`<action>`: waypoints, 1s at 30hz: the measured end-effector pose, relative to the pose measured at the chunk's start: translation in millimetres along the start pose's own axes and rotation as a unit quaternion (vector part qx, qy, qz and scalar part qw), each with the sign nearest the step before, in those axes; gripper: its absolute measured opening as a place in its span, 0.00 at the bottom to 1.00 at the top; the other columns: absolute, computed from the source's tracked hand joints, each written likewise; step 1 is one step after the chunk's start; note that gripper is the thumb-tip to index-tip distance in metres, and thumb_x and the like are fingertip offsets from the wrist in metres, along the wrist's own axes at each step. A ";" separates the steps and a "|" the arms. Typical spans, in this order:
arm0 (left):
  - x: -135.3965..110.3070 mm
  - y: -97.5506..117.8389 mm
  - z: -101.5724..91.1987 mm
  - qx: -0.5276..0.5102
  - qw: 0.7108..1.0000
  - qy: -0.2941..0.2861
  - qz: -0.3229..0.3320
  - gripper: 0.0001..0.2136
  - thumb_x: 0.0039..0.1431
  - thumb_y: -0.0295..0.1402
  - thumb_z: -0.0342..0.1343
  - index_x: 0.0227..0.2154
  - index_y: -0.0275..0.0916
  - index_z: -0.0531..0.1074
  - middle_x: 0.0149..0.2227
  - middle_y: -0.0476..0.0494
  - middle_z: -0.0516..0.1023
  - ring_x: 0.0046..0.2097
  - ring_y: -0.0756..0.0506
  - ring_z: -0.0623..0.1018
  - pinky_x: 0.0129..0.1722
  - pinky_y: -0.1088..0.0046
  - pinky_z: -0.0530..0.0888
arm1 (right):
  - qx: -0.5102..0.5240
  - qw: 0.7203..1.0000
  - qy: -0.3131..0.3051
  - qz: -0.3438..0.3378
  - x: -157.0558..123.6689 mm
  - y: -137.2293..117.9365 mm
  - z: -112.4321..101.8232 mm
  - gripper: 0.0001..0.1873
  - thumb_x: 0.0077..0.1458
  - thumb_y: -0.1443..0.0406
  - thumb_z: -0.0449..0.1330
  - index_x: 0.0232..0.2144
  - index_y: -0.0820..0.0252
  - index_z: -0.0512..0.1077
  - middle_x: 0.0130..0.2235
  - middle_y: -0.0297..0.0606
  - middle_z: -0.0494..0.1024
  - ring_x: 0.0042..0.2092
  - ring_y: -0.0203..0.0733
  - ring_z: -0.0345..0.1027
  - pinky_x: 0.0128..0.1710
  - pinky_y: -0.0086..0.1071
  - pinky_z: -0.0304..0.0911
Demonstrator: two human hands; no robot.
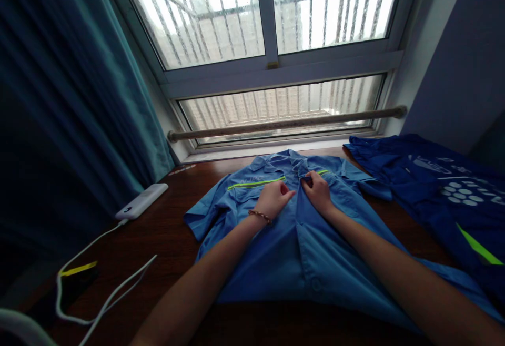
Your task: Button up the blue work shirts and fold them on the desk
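A light blue short-sleeved shirt [260, 262] lies front side up on the dark brown wooden surface, its collar toward the window. It has a yellow-green stripe across each side of the chest. My right hand [319, 192] pinches the edge of the front opening just below the collar. Opposite it, over the left chest of the shirt, is my left hand [273, 199], with a beaded bracelet [260, 215] at the wrist. Its fingers are curled and the thumb stands apart from them; I see nothing between them. A button [316, 284] shows near the hem.
A dark blue garment [426, 193] with white print lies at the right. On the left are a white power bank [142, 201], a white cable [103, 309] and a dark object with a yellow edge [79, 268]. A metal bar [288, 124] crosses before the window; a blue curtain [118, 88] hangs left.
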State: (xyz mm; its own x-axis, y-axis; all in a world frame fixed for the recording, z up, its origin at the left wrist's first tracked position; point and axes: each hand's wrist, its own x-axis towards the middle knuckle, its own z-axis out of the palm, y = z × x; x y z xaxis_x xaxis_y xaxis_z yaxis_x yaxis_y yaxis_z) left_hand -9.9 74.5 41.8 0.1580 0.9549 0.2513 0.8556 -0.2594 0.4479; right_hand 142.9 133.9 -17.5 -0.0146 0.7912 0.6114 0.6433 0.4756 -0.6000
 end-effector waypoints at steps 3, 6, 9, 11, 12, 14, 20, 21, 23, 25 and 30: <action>-10.4 14.4 7.3 -0.027 0.987 -0.159 0.017 0.13 0.44 0.41 0.56 0.16 0.37 0.67 0.17 0.48 0.68 0.23 0.49 0.69 0.22 0.76 0.62 | -0.023 1.000 0.002 -0.005 -1.8 0.2 0.9 0.05 0.51 0.65 0.51 0.31 0.61 0.64 0.30 0.38 0.68 0.33 0.41 0.61 0.34 0.32 0.55; -16.0 15.2 19.6 0.016 0.986 -0.162 0.020 0.11 0.38 0.35 0.61 0.14 0.38 0.64 0.16 0.50 0.66 0.23 0.49 0.68 0.21 0.76 0.59 | -0.051 0.999 -0.002 -0.015 -2.0 0.5 0.6 0.04 0.51 0.66 0.51 0.31 0.60 0.64 0.31 0.39 0.68 0.36 0.43 0.60 0.37 0.33 0.55; -14.9 8.7 29.0 0.004 0.990 -0.136 0.026 0.10 0.37 0.31 0.61 0.15 0.38 0.64 0.18 0.50 0.65 0.24 0.48 0.69 0.21 0.76 0.59 | -0.079 0.996 -0.046 -0.004 1.0 -5.5 -5.0 0.07 0.48 0.69 0.52 0.33 0.61 0.64 0.32 0.41 0.68 0.37 0.45 0.60 0.39 0.35 0.54; -11.7 2.6 33.5 -0.025 0.991 -0.130 0.026 0.09 0.37 0.30 0.60 0.15 0.38 0.63 0.17 0.51 0.65 0.24 0.49 0.69 0.22 0.76 0.60 | -0.108 0.991 -0.076 -0.005 3.3 -17.1 -14.1 0.14 0.44 0.71 0.55 0.38 0.63 0.64 0.35 0.44 0.68 0.39 0.47 0.59 0.40 0.37 0.54; -9.7 -0.9 35.5 -0.050 0.989 -0.139 0.016 0.09 0.38 0.30 0.60 0.15 0.37 0.62 0.17 0.52 0.65 0.23 0.49 0.69 0.22 0.76 0.61 | -0.124 0.989 -0.083 -0.013 3.7 -25.2 -20.0 0.18 0.43 0.72 0.56 0.39 0.63 0.63 0.36 0.46 0.67 0.40 0.49 0.58 0.41 0.38 0.53; -5.2 -9.3 39.9 -0.136 0.973 -0.184 -0.028 0.10 0.40 0.32 0.58 0.16 0.37 0.62 0.15 0.54 0.64 0.21 0.50 0.69 0.20 0.77 0.61 | -0.146 0.985 -0.087 -0.041 1.3 -43.6 -32.3 0.18 0.42 0.72 0.57 0.40 0.64 0.63 0.38 0.48 0.65 0.42 0.51 0.57 0.42 0.39 0.53; 12.7 -34.5 53.8 -0.421 0.873 -0.230 -0.093 0.12 0.37 0.33 0.60 0.18 0.35 0.62 0.14 0.56 0.63 0.17 0.55 0.65 0.19 0.78 0.63 | -0.118 0.953 -0.236 -0.146 -31.5 -63.0 -38.4 0.05 0.52 0.71 0.50 0.28 0.60 0.64 0.32 0.40 0.66 0.32 0.39 0.61 0.32 0.29 0.57; 15.7 -36.3 55.7 -0.431 0.869 -0.224 -0.091 0.13 0.36 0.33 0.61 0.18 0.34 0.61 0.14 0.56 0.64 0.17 0.55 0.65 0.19 0.78 0.63 | -0.109 0.950 -0.248 -0.156 -36.6 -58.1 -35.2 0.05 0.52 0.71 0.49 0.28 0.60 0.64 0.31 0.39 0.66 0.32 0.38 0.62 0.32 0.29 0.57; 20.6 -37.4 58.8 -0.433 0.871 -0.214 -0.088 0.16 0.33 0.35 0.63 0.17 0.35 0.60 0.14 0.56 0.64 0.17 0.55 0.66 0.19 0.79 0.63 | -0.084 0.951 -0.248 -0.162 -42.5 -45.2 -29.7 0.05 0.53 0.72 0.49 0.28 0.61 0.64 0.31 0.38 0.66 0.33 0.37 0.62 0.33 0.28 0.58; 23.0 -36.8 60.8 -0.429 0.878 -0.199 -0.079 0.18 0.32 0.39 0.64 0.17 0.35 0.59 0.14 0.57 0.63 0.18 0.55 0.66 0.19 0.79 0.62 | -0.050 0.956 -0.241 -0.158 -42.6 -33.1 -27.7 0.05 0.52 0.72 0.50 0.28 0.61 0.65 0.31 0.37 0.66 0.33 0.36 0.62 0.33 0.28 0.58; 16.9 -36.2 59.9 -0.408 0.899 -0.152 -0.040 0.21 0.35 0.46 0.61 0.17 0.36 0.56 0.14 0.58 0.59 0.18 0.55 0.66 0.18 0.79 0.61 | 0.035 0.950 -0.257 -0.172 -34.2 -18.8 -35.8 0.07 0.52 0.73 0.50 0.28 0.60 0.66 0.30 0.35 0.66 0.31 0.35 0.62 0.31 0.27 0.59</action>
State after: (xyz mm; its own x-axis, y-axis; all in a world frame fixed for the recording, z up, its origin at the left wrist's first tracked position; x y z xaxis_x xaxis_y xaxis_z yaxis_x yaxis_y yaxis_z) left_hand -8.6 108.6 -21.6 0.3466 0.9380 -0.0001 0.2430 -0.0897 0.9659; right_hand 158.8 84.2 -8.6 -0.5988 0.6587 0.4555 0.4803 0.7505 -0.4539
